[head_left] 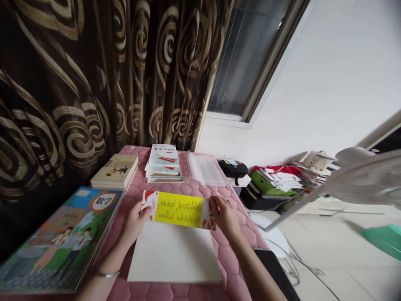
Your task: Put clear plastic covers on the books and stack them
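A yellow printed card (180, 209) with red and white patterned ends is stretched between my two hands. My left hand (135, 218) pinches its left end, thumb on top. At the right end, my right hand (224, 215) has its fingers closed over the patterned edge. Below the card lies a blank white sheet or pad (175, 255), its far edge hidden behind the card. Left of my left arm rests a stack of colourful textbooks (72, 238), the top one showing two cartoon figures.
On the pink quilted cover (233, 255) are a stack of beige notebooks (114, 169), a pile of white booklets (163, 161) and clear plastic sleeves (206, 168). A black case (232, 168) sits by the right edge. A white fan (366, 177) stands farther right.
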Action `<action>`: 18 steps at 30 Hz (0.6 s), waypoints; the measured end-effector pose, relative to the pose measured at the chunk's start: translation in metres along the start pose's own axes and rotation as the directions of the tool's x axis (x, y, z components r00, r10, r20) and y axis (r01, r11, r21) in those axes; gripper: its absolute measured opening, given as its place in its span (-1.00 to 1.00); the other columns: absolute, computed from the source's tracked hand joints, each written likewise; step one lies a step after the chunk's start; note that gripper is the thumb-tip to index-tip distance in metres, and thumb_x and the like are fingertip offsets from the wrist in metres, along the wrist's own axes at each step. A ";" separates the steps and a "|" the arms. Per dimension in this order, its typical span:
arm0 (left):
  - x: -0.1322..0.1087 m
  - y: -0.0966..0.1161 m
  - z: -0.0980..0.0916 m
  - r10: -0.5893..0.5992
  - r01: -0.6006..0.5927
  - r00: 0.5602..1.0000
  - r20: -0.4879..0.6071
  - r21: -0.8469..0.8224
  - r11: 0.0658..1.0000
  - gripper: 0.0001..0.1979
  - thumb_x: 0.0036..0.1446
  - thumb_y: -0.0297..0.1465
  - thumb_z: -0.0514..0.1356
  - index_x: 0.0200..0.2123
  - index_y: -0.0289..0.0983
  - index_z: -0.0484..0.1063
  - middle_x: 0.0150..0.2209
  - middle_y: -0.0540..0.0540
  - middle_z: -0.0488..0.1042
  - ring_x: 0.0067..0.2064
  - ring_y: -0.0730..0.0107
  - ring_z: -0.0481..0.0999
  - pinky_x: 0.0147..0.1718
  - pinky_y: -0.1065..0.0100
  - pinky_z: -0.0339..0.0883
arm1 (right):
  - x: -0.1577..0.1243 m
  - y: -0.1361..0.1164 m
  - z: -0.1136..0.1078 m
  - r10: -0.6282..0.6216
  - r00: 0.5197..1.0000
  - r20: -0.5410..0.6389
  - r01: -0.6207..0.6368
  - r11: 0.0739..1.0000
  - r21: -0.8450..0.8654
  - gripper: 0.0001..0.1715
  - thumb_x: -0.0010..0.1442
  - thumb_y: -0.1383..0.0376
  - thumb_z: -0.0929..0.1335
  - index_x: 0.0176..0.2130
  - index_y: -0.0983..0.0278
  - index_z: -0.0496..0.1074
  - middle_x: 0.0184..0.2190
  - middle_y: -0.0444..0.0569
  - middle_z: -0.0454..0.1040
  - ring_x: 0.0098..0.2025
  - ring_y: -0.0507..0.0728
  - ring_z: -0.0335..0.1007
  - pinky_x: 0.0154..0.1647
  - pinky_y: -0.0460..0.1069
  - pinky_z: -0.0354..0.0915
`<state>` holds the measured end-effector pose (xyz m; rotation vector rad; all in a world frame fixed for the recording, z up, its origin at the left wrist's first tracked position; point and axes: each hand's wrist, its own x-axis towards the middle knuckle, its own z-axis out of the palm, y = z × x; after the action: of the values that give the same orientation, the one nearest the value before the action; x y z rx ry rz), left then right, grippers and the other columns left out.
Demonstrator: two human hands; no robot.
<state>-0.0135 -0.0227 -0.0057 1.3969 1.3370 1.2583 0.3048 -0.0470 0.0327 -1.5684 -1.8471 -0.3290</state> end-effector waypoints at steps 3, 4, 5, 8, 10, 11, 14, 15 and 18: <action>0.015 -0.002 0.007 -0.011 0.008 0.999 -0.050 -0.053 0.999 -0.52 -0.11 -0.03 0.28 -0.24 -0.28 0.46 -0.29 -0.15 0.63 -0.29 0.16 0.60 -0.34 0.29 0.44 | 0.012 -0.023 0.008 0.002 0.996 -0.087 -0.009 0.997 -0.077 -0.62 0.34 0.32 0.19 0.02 0.29 0.48 -0.03 0.15 0.53 -0.02 0.24 0.42 0.01 0.15 0.29; 0.020 -0.003 0.009 -0.012 0.008 0.998 -0.068 -0.067 0.998 -0.53 -0.13 -0.04 0.29 -0.24 -0.27 0.46 -0.30 -0.14 0.63 -0.29 0.18 0.60 -0.33 0.30 0.44 | 0.014 -0.036 0.012 -0.032 0.995 -0.090 0.025 0.996 -0.086 -0.60 0.34 0.32 0.21 0.09 0.28 0.45 0.07 0.17 0.47 0.10 0.27 0.35 0.12 0.20 0.23; 0.024 -0.004 0.010 -0.018 0.012 0.997 -0.078 -0.076 0.997 -0.53 -0.15 -0.06 0.30 -0.25 -0.27 0.46 -0.31 -0.13 0.63 -0.29 0.19 0.59 -0.33 0.30 0.43 | 0.016 -0.049 0.017 -0.082 0.994 -0.070 0.076 0.994 -0.079 -0.58 0.34 0.32 0.22 0.13 0.27 0.42 0.15 0.17 0.41 0.20 0.28 0.27 0.20 0.23 0.16; 0.036 -0.012 0.016 -0.065 0.061 0.996 -0.062 -0.071 0.996 -0.56 -0.19 -0.11 0.33 -0.27 -0.28 0.47 -0.38 -0.10 0.61 -0.35 0.22 0.59 -0.38 0.32 0.42 | 0.013 -0.093 0.039 -0.260 0.955 0.142 0.259 0.966 0.022 -0.54 0.35 0.28 0.24 0.20 0.16 0.37 0.30 0.07 0.26 0.37 0.29 0.03 0.34 0.28 -0.02; 0.041 -0.020 0.019 -0.098 0.095 0.994 -0.056 -0.042 0.995 -0.59 -0.21 -0.18 0.35 -0.28 -0.29 0.48 -0.41 -0.08 0.60 -0.38 0.23 0.58 -0.40 0.34 0.41 | 0.007 -0.116 0.058 -0.293 0.916 0.273 0.276 0.956 0.101 -0.50 0.37 0.16 0.25 0.25 0.11 0.32 0.34 0.03 0.20 0.39 0.30 0.00 0.35 0.31 -0.05; 0.044 -0.025 0.020 -0.113 0.112 0.991 -0.066 -0.024 0.993 -0.59 -0.22 -0.22 0.37 -0.27 -0.30 0.48 -0.43 -0.07 0.59 -0.39 0.24 0.58 -0.41 0.34 0.41 | 0.004 -0.124 0.066 -0.284 0.901 0.329 0.256 0.959 0.126 -0.48 0.37 0.12 0.24 0.27 0.10 0.28 0.34 0.02 0.20 0.38 0.31 0.01 0.35 0.35 -0.06; 0.054 -0.037 0.016 -0.173 0.182 0.975 -0.140 0.054 0.982 -0.54 -0.16 -0.29 0.37 -0.15 -0.32 0.45 -0.46 -0.05 0.56 -0.42 0.25 0.57 -0.44 0.34 0.39 | -0.003 -0.134 0.083 -0.201 0.883 0.423 0.157 0.978 0.137 -0.44 0.39 0.08 0.20 0.31 0.11 0.21 0.33 0.03 0.19 0.37 0.33 0.04 0.33 0.39 -0.06; 0.058 -0.040 0.013 -0.188 0.205 0.967 -0.174 0.085 0.975 -0.56 -0.11 -0.30 0.36 -0.13 -0.33 0.44 -0.45 -0.06 0.55 -0.40 0.23 0.57 -0.43 0.33 0.39 | -0.005 -0.134 0.085 -0.176 0.886 0.428 0.134 0.983 0.128 -0.43 0.39 0.09 0.20 0.32 0.11 0.20 0.34 0.02 0.18 0.38 0.33 0.03 0.34 0.39 -0.06; 0.076 -0.041 0.004 -0.203 0.247 0.949 -0.241 0.170 0.954 -0.67 0.09 -0.26 0.30 -0.13 -0.33 0.46 -0.28 -0.16 0.56 -0.21 0.20 0.58 -0.28 0.29 0.42 | -0.007 -0.133 0.085 -0.157 0.907 0.391 0.126 0.987 0.104 -0.43 0.39 0.11 0.20 0.33 0.09 0.17 0.36 -0.02 0.13 0.40 0.31 -0.02 0.36 0.36 -0.08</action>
<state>-0.0218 0.0579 -0.0372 1.2172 1.7644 1.1758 0.1518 -0.0340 -0.0037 -1.5339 -2.2632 0.0044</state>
